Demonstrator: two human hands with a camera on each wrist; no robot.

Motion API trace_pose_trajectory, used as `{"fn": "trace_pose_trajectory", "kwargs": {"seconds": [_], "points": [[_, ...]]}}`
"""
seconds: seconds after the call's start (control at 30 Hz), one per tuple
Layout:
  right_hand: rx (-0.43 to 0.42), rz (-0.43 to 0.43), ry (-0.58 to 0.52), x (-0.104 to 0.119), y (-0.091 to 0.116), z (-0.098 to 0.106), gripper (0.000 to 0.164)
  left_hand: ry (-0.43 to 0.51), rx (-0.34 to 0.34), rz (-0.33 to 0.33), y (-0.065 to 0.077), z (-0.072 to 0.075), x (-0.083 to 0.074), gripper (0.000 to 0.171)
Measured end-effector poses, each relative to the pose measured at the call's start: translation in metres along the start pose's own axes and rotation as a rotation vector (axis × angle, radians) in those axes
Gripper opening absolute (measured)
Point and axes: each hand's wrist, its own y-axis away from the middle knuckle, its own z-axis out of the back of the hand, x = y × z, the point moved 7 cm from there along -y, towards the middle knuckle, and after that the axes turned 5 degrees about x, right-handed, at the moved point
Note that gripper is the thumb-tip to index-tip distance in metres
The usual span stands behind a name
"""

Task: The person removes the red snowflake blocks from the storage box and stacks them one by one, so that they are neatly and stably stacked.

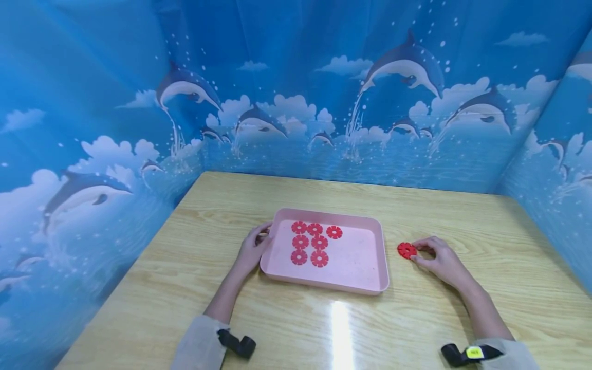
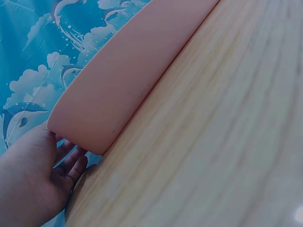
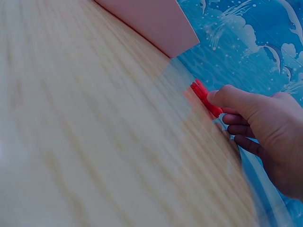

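A shallow pink tray [image 1: 356,252] rests on the wooden table, with several flat red snowflake discs [image 1: 319,258] laid in rows over its left half. My left hand [image 1: 252,249] holds the tray's left side, thumb and forefinger at the rim. From the left wrist, the tray wall [image 2: 123,71] hides part of the left hand [image 2: 33,175], whose other fingers curl beside the corner. To the right of the tray, my right hand [image 1: 439,259] pinches a red snowflake disc [image 1: 407,250] by its edge. In the right wrist view this disc [image 3: 206,98] is seen nearly edge-on, low over the table.
The wooden table [image 1: 222,200] runs back to a blue curtain [image 1: 296,61] printed with dolphins, which also hangs at both sides. A bright light reflection lies in front of the tray. Each sleeve carries a black wrist strap and camera [image 1: 238,344].
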Motion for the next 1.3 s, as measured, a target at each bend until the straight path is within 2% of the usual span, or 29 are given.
{"fn": "trace_pose_trajectory", "kwargs": {"seconds": [0.27, 0.6, 0.7, 0.93, 1.03, 1.17, 1.3], "points": [[-0.009, 0.015, -0.003, 0.002, 0.000, 0.000, 0.032, -0.013, -0.007, 0.004, 0.001, 0.000, -0.003, 0.037], [0.003, -0.013, -0.004, 0.001, 0.000, 0.000, 0.032, -0.023, -0.005, 0.002, 0.003, 0.000, -0.006, 0.037], [0.006, -0.018, -0.006, 0.000, 0.000, 0.000, 0.032, -0.026, -0.004, 0.000, 0.001, 0.000, -0.003, 0.036], [0.024, -0.047, -0.014, -0.001, 0.000, -0.001, 0.035, -0.027, -0.019, 0.005, -0.011, 0.000, 0.032, 0.038], [0.025, -0.044, -0.012, -0.002, 0.000, -0.001, 0.034, -0.037, -0.021, 0.008, -0.012, 0.000, 0.036, 0.038], [0.014, -0.028, -0.011, -0.001, 0.000, 0.000, 0.033, -0.033, -0.021, 0.002, -0.010, 0.000, 0.031, 0.037], [0.008, -0.023, -0.010, -0.001, 0.001, 0.000, 0.033, -0.029, -0.012, -0.013, -0.005, 0.000, 0.013, 0.037]]}}
